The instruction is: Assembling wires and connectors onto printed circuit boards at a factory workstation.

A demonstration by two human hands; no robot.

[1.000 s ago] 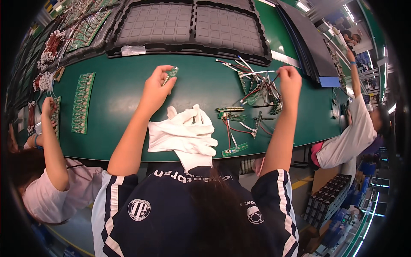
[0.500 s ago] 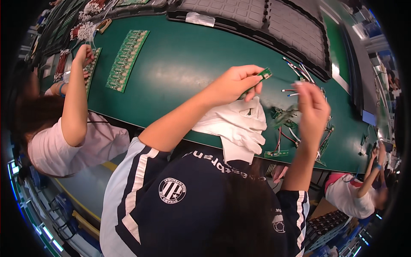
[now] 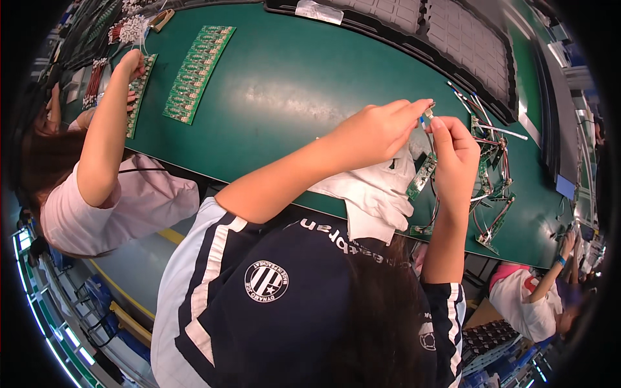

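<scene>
My left hand [image 3: 387, 132] is closed, pinching a small green circuit board that its fingers almost wholly hide; a bit of it showed in the earlier frame. Against the left fingertips is a small white connector [image 3: 428, 113], with thin wires trailing down. The thumb and forefinger of my right hand [image 3: 458, 155] close on this connector's wire end, so both hands meet over the table. Whether the plug sits in the board cannot be made out. Below them lies a crumpled white cloth [image 3: 378, 194]. A green board [image 3: 423, 174] shows beside my right wrist.
Wired boards [image 3: 495, 236] and loose leads [image 3: 501, 131] lie tangled to the right. Black trays [image 3: 381, 29] line the far edge of the green table [image 3: 278, 97]. A board panel [image 3: 199, 74] lies left, near a co-worker's hand [image 3: 132, 64] over another panel [image 3: 141, 97].
My right hand has moved left and come up to my left hand, now with a connector in its fingers. My left hand has shifted slightly right, and its fingers now cover the board.
</scene>
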